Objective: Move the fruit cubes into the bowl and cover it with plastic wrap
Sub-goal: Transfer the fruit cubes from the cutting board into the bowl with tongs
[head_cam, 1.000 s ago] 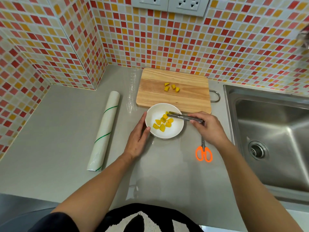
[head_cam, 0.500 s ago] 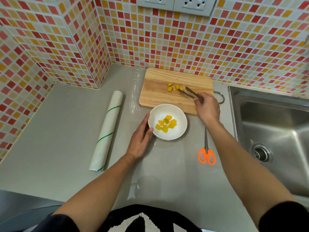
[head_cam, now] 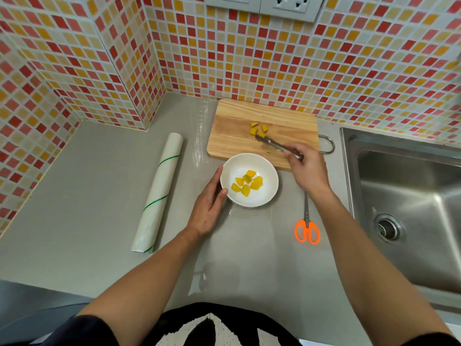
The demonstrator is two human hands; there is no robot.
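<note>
Mid-transfer: six-odd mango cubes (head_cam: 247, 183) in white bowl (head_cam: 270, 193) at centre frame, steadied by flat, slack left hand (head_cam: 209, 206); right hand (head_cam: 308, 171) clenches tongs (head_cam: 274, 144) at four cubes (head_cam: 259, 129) left on cutting board (head_cam: 232, 138); plastic wrap roll (head_cam: 158, 193) untouched, left.

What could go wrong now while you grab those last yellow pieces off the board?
A fruit cube might slip from the tongs on its way over and land on the counter, since the white bowl sits off the cutting board. The right hand passes above the orange scissors and could knock them. The bowl may slide if the left hand lets go.
</note>
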